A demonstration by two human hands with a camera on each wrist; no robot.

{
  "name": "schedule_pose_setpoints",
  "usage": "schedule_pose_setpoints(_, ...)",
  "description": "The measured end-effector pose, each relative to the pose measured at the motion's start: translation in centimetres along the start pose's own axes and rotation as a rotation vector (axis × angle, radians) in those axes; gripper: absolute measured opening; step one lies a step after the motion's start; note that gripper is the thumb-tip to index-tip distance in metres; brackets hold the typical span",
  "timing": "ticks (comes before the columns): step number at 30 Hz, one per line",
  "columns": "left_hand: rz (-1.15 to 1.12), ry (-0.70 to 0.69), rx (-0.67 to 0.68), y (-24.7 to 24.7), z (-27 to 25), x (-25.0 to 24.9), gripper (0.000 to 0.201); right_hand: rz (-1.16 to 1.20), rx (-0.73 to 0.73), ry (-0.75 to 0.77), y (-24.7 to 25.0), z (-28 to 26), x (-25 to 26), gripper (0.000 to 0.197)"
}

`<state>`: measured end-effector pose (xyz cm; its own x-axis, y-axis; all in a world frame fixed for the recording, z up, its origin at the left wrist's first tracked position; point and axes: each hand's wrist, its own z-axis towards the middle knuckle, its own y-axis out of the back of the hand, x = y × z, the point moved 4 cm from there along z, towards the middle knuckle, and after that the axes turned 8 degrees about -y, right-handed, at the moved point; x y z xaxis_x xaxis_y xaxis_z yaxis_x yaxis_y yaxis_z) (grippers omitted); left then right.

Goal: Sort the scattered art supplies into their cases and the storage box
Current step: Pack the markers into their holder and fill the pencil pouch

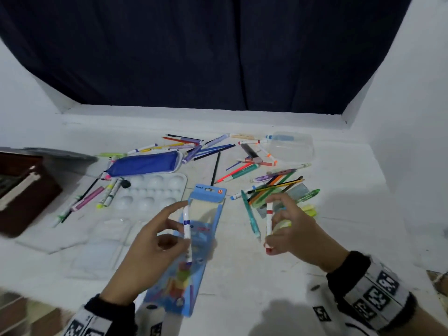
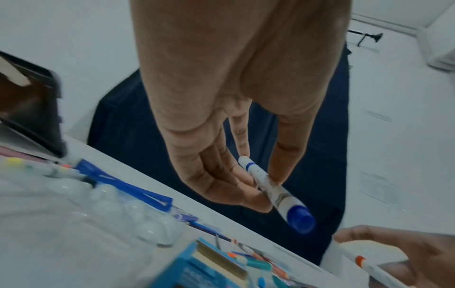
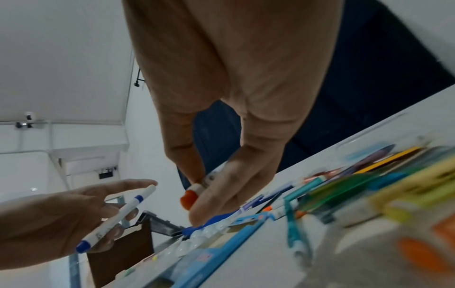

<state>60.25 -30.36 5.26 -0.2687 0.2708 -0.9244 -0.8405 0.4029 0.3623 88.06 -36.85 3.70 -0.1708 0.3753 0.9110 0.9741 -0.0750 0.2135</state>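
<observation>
Both hands are busy: left hand (image 1: 145,248) pinches a blue-capped marker (image 1: 187,229) right over the blue marker box (image 1: 191,243), right hand (image 1: 291,229) pinches a red-capped marker (image 1: 269,224) beside it. Looks like both are lined up for the box's open end. Plenty of pens (image 1: 198,146) scattered across the table (image 1: 339,190) behind.

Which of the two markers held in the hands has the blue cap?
The blue-capped marker in the left hand, held over the light blue marker case; the marker in the right hand has a red-orange cap.
</observation>
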Motion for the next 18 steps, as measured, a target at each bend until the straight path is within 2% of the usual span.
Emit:
schedule_pose_setpoints(4,-0.026,0.028,-0.093,5.5,-1.6,2.0,0.067,-0.064,0.083,0.022,-5.1,1.3,1.4,0.086)
schedule_pose_setpoints(9,0.043,0.057,-0.098,13.4,-2.6,5.5,0.063,-0.064,0.147,0.049,-12.2,3.2,3.5,0.064)
schedule_pose_setpoints(14,0.182,0.076,0.079,20.7,-2.2,10.1,0.064,-0.128,0.155,0.086,-20.5,5.1,6.5,0.053)
schedule_pose_setpoints(18,0.260,0.027,0.241,24.0,-0.7,13.0,0.067,-0.165,0.171,0.074,-26.8,7.1,7.6,0.052)
